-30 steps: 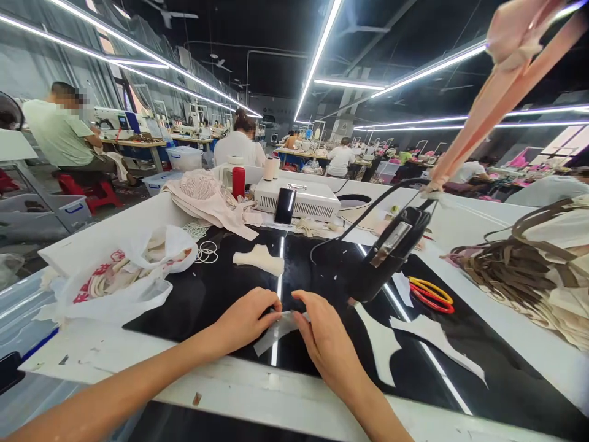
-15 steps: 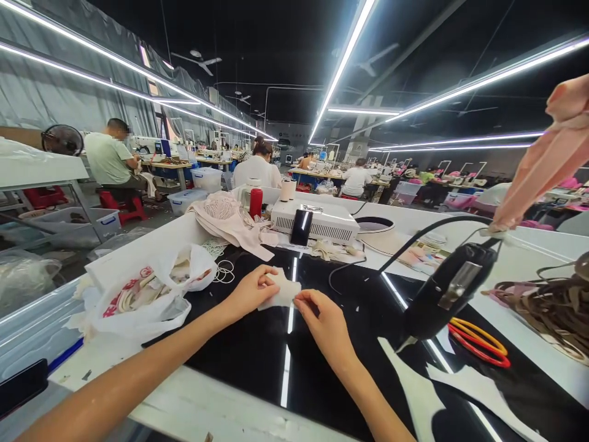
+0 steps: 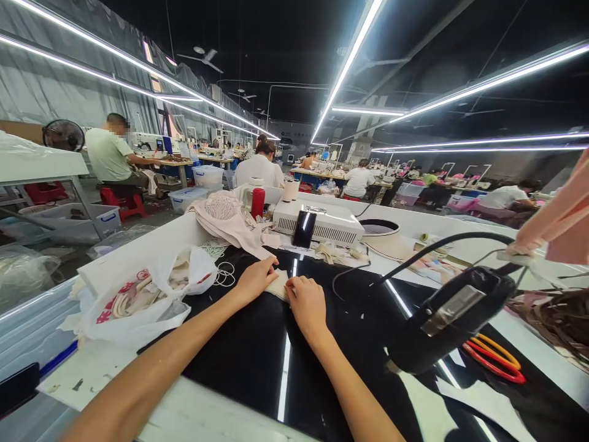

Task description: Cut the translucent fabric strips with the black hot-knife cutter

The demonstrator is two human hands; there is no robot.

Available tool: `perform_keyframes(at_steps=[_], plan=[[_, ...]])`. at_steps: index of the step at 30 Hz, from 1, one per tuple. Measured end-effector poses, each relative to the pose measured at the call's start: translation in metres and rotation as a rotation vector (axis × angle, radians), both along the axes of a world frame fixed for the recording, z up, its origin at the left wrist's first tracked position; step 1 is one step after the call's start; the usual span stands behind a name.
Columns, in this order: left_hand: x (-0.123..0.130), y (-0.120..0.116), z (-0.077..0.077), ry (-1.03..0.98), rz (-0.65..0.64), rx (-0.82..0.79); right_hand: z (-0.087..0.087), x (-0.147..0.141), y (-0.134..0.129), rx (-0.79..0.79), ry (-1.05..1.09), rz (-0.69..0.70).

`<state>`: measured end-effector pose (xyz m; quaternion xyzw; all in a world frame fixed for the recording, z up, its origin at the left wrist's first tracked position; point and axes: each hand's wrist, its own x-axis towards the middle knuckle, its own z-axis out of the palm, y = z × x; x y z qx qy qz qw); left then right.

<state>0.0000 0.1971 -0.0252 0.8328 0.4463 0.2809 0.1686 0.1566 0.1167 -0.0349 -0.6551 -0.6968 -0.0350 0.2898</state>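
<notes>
A small cream fabric piece [image 3: 278,285] is stretched between my two hands just over the glossy black tabletop [image 3: 230,362]. My left hand [image 3: 256,279] pinches its left end between thumb and fingers. At its right end my right hand [image 3: 306,302] is closed on it, with the back of the hand hiding part of the cloth. White elastic loops [image 3: 225,274] lie left of my left hand. Beyond the fabric, a phone [image 3: 304,228] leans against a white box-shaped device [image 3: 322,222].
On the left sits a plastic bag [image 3: 133,325] of scraps. A black handheld tool [image 3: 451,319] hangs at right on a pink cloth strip [image 3: 552,215], above scissors with red and orange handles [image 3: 494,359] and white cut pieces [image 3: 481,402]. Lace garments [image 3: 225,215] lie behind.
My right hand has moved left and turned over the cloth, so less of the fabric shows. The hanging black tool and pink strip have swung and appear lower.
</notes>
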Motion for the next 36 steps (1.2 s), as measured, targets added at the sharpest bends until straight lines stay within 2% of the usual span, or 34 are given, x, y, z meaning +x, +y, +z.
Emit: perform_keyframes(at_steps=[3,6,10,12,15,18,21,24,27,31,36], plan=[[-0.003,0.001,-0.004,0.053,-0.003,0.050,0.005,-0.007,-0.009,0.032,-0.002,0.015],[-0.008,-0.001,-0.002,0.063,-0.010,0.123,0.018,-0.018,-0.032,0.055,0.001,0.112],[-0.017,-0.007,0.003,0.041,-0.085,0.194,0.036,-0.028,-0.083,0.009,0.040,0.298],[-0.020,-0.017,0.003,0.034,-0.129,0.212,0.039,-0.024,-0.115,-0.021,0.092,0.350],[-0.021,-0.044,0.002,0.041,-0.164,0.211,0.036,0.006,-0.162,-0.053,0.167,0.345],[-0.011,-0.081,-0.002,0.068,-0.264,0.146,0.027,0.058,-0.198,-0.087,0.251,0.100],[0.009,-0.123,-0.006,0.103,-0.451,0.101,0.015,0.110,-0.222,-0.063,0.238,-0.068],[0.037,-0.160,-0.010,0.158,-0.631,0.137,0.004,0.140,-0.236,-0.066,0.191,-0.141],[0.067,-0.186,-0.012,0.208,-0.718,0.245,-0.008,0.146,-0.239,-0.067,0.148,-0.135],[0.098,-0.202,-0.012,0.243,-0.693,0.280,-0.020,0.141,-0.236,-0.039,0.126,-0.131],[0.114,-0.204,-0.012,0.285,-0.623,0.262,-0.021,0.142,-0.232,-0.028,0.204,-0.122]])
